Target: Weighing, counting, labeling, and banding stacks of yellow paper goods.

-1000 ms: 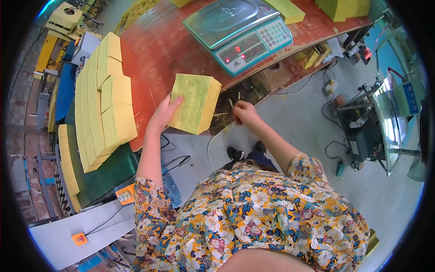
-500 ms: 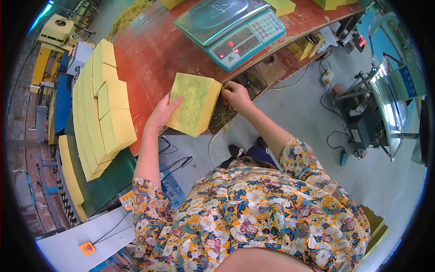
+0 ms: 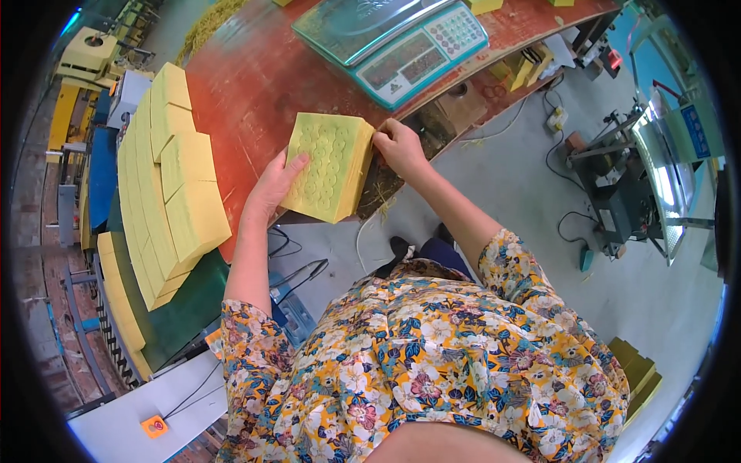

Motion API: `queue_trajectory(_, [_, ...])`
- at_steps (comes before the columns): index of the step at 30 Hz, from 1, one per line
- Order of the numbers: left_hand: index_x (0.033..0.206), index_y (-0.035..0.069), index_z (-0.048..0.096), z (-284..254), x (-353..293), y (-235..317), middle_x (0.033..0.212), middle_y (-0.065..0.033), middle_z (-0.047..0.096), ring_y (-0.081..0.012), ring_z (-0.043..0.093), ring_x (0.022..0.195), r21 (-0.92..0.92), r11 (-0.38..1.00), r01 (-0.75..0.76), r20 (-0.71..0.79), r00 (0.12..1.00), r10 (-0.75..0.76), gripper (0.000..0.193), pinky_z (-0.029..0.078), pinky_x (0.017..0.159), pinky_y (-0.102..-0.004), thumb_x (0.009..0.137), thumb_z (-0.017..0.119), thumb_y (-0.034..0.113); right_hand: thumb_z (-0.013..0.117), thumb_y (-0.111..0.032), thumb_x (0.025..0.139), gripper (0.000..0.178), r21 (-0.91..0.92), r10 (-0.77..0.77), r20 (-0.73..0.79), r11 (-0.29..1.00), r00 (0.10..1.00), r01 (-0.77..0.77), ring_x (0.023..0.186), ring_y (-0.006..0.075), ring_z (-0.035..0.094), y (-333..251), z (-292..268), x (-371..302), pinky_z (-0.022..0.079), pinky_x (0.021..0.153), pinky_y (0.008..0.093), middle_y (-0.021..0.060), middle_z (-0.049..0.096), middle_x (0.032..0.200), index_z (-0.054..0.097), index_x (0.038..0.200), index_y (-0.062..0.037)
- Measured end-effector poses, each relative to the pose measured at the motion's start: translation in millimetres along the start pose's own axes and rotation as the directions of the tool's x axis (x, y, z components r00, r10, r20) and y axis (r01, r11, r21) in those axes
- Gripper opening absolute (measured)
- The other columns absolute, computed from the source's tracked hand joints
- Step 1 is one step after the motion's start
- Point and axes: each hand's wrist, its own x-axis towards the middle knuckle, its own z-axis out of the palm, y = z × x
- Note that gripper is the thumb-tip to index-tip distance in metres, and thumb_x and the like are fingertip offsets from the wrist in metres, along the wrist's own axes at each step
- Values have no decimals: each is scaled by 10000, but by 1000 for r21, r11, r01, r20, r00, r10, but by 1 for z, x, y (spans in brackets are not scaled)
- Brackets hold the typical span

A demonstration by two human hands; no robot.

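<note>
- The left hand [image 3: 270,187] is partly closed around the yellow block [image 3: 324,166] at its nine o'clock side, thumb laid over the patterned face, the other fingers mostly hidden.
- The right hand [image 3: 401,150] is curled into a near-closed pinch, fingertips at the block's two o'clock edge; whether it grips anything there cannot be told.
- The block sits tilted between the hands, over the near edge of the red table [image 3: 247,100]; whether it rests on the wood is unclear.
- A second ago the right hand was apart from the block, around four o'clock of it; half a second ago it had reached the edge, where it remains. The left hand's hold looks the same throughout.
- Toward one o'clock of the block stands the scale [image 3: 448,38]; its red lit marks, visible in both earlier frames, do not show now.
- Toward nine o'clock, stacked yellow blocks [image 3: 189,212] line the table's side.
- Toward seven o'clock, far off, is an orange box with a red button [image 3: 154,426].
</note>
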Motion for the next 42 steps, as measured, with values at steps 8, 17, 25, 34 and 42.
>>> queue_trajectory(8, [1383, 9, 440, -2, -4, -3, 1237, -76, 588, -130, 573, 1080, -36, 999, -14, -19, 1000, 13, 589, 466, 922, -289, 965, 599, 392, 563, -134, 843, 171, 274, 26, 324, 954, 946, -120, 631, 132, 605, 2, -2, -72, 497, 590, 311, 80, 631, 700, 595, 885, 29])
queue_trajectory(17, [1381, 3, 441, 4, -6, 0, 1210, -85, 595, -143, 586, 1054, 4, 1000, 6, -30, 1000, -6, 600, 484, 897, -298, 958, 607, 395, 606, -178, 805, 235, 70, -180, 135, 983, 974, 172, 739, 318, 661, -17, 10, -73, 511, 668, 389, 209, 643, 795, 597, 931, 20])
queue_trajectory(25, [1377, 24, 448, -5, 3, 0, 1230, -80, 603, -149, 589, 1088, -53, 998, 29, 1, 1000, -29, 550, 475, 930, -306, 969, 589, 364, 575, -128, 797, 229, -329, 56, 335, 942, 941, 61, 781, 244, 637, 79, 7, -87, 496, 694, 340, 139, 677, 880, 636, 988, -17])
queue_trajectory(34, [1344, -12, 497, 3, -24, -8, 1245, -93, 610, -156, 579, 1109, -238, 970, 40, -82, 995, -61, 511, 457, 947, -317, 987, 551, 349, 499, -8, 732, 554, 650, 107, 597, 517, 795, -558, 858, 145, 594, -3, 9, -81, 471, 714, 280, 40, 642, 1029, 563, 1282, -22])
queue_trajectory(42, [1371, 48, 498, 14, -59, 46, 1301, -91, 593, -205, 589, 1150, -702, 695, -152, -271, 960, -64, 491, 486, 958, -336, 1008, 489, 377, 503, 13, 901, 509, 592, -97, 675, 662, 731, -459, 1142, 147, 565, -103, -50, -56, 453, 991, 339, 47, 611, 1241, 476, 1404, -63])
